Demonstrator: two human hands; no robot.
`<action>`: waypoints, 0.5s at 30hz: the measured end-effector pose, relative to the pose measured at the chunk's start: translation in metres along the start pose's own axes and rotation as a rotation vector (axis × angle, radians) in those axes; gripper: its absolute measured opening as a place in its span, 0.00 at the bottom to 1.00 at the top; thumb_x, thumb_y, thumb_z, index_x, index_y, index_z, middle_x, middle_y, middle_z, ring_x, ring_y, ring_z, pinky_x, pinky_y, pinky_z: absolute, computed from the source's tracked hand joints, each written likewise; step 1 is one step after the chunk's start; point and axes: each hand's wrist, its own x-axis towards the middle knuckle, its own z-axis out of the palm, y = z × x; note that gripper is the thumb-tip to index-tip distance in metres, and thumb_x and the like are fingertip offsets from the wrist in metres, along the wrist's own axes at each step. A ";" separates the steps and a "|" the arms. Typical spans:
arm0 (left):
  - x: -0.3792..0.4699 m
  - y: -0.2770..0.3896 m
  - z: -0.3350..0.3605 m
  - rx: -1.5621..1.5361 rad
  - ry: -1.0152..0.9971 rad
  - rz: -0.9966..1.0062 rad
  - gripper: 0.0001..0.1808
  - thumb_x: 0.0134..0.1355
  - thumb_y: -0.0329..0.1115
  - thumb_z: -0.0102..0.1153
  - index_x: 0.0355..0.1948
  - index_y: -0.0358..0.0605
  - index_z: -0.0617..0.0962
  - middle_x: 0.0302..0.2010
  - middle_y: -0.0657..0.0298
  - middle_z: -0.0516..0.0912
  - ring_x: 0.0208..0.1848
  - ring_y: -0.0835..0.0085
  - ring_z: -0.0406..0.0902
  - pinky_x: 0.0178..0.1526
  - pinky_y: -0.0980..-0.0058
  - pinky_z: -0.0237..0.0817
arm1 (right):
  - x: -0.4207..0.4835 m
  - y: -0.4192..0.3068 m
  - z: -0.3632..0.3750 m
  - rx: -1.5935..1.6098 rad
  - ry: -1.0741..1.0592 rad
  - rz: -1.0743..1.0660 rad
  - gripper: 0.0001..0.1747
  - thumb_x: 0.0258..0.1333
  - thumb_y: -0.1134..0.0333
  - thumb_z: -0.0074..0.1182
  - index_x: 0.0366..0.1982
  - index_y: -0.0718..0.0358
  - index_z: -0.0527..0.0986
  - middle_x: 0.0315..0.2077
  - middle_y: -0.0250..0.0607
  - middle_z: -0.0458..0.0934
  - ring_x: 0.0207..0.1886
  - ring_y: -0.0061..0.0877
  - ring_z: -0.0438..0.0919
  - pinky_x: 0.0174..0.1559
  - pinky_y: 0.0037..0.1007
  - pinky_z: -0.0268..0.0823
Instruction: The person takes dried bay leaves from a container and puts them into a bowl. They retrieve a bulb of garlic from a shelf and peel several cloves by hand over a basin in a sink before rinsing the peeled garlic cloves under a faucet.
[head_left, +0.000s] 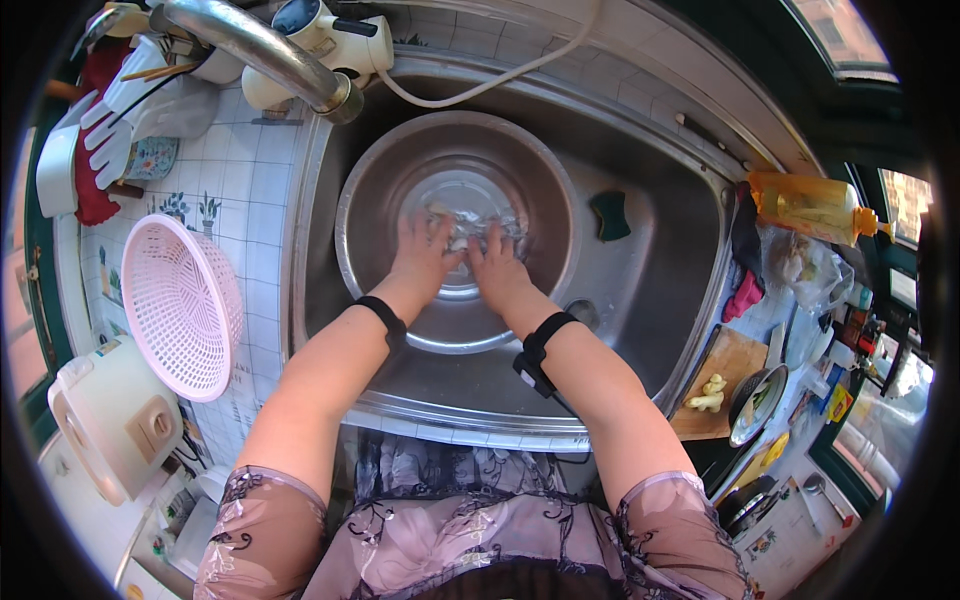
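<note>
A round stainless steel basin (457, 346) holding clear water stands in the metal sink. My left hand (425, 251) reaches into it, its fingers blurred in the rippling water. Beside it, my right hand (495, 259) also dips its fingers in, the two hands nearly meeting at the thumbs. Small pale pieces (459, 241) show between and beyond my fingers; ripples and glare hide what they are. Whether either hand grips any of them is not visible. Each wrist wears a black band.
A green scouring sponge (611, 216) lies in the sink (637, 330), right of the basin. The metal faucet (277, 60) reaches over from the upper left. A pink plastic colander (184, 307) rests on the left counter. At right, ginger (707, 394) sits on a wooden cutting board (727, 349).
</note>
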 end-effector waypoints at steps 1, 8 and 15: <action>-0.005 -0.003 0.003 0.000 -0.005 -0.002 0.27 0.52 0.36 0.54 0.57 0.68 0.71 0.67 0.57 0.53 0.66 0.43 0.50 0.63 0.39 0.40 | -0.001 -0.005 -0.008 0.001 -0.105 -0.119 0.31 0.54 0.67 0.48 0.60 0.56 0.58 0.64 0.52 0.45 0.60 0.47 0.62 0.50 0.39 0.69; -0.022 0.001 0.008 -0.163 -0.178 -0.032 0.27 0.54 0.32 0.52 0.58 0.57 0.70 0.68 0.48 0.42 0.62 0.34 0.53 0.55 0.44 0.59 | -0.012 0.010 -0.005 0.077 -0.104 -0.028 0.22 0.51 0.70 0.47 0.51 0.64 0.65 0.49 0.48 0.67 0.49 0.39 0.72 0.49 0.37 0.69; -0.018 0.009 -0.020 -0.263 -0.159 -0.081 0.16 0.53 0.32 0.53 0.45 0.45 0.76 0.61 0.46 0.62 0.51 0.48 0.72 0.50 0.55 0.65 | -0.031 0.008 -0.023 0.022 -0.033 -0.027 0.12 0.50 0.65 0.51 0.38 0.60 0.75 0.37 0.41 0.78 0.45 0.36 0.75 0.49 0.34 0.64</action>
